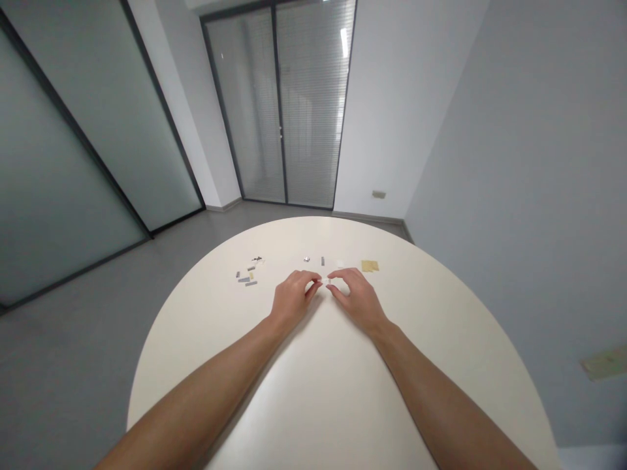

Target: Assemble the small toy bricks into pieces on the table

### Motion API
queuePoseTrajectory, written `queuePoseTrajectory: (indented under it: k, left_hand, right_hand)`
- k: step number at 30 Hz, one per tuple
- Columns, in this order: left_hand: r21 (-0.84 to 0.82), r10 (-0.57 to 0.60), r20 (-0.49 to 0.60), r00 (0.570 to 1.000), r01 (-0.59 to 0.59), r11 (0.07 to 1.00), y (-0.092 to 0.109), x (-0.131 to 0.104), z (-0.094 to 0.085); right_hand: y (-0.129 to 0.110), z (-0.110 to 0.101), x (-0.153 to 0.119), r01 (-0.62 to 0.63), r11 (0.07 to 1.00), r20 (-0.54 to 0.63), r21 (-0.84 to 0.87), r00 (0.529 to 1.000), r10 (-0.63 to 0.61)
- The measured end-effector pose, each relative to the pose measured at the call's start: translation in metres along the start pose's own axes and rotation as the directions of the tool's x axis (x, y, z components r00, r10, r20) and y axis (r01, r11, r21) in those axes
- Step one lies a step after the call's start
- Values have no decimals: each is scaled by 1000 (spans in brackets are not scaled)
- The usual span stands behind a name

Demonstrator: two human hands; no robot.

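Observation:
Both hands meet above the middle of the pale round table (313,405). Between their fingertips is a small whitish piece (324,281), too tiny to make out in detail. My left hand (296,295) pinches its left end with thumb and fingers. My right hand (356,295) has thumb and index finger curved around its right side, with the tips close to it; a small tan bit shows there. Just beyond the fingers lie a small grey strip (322,261), a shiny metal bit (306,259) and a white square (340,264).
Several small grey and yellowish strips (251,283) lie at the left, with thin dark pieces (257,260) behind them. Yellow-brown paper pieces (369,266) rest right of the hands. The table's curved far edge faces a glass door (308,111) and white walls.

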State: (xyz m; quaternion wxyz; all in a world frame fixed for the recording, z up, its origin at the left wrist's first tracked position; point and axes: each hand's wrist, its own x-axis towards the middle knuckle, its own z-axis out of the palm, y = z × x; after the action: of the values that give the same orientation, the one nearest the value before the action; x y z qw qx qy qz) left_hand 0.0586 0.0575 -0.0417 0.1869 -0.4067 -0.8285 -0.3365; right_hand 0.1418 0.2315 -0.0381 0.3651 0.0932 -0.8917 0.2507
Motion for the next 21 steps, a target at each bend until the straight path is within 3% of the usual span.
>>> queuePoseTrajectory:
  k: [21]
  left_hand:
    - [12,-9,13,1000,9,1000,-1,-1,1]
  right_hand:
    - [2,2,0,-10,1000,10,-2,1000,10]
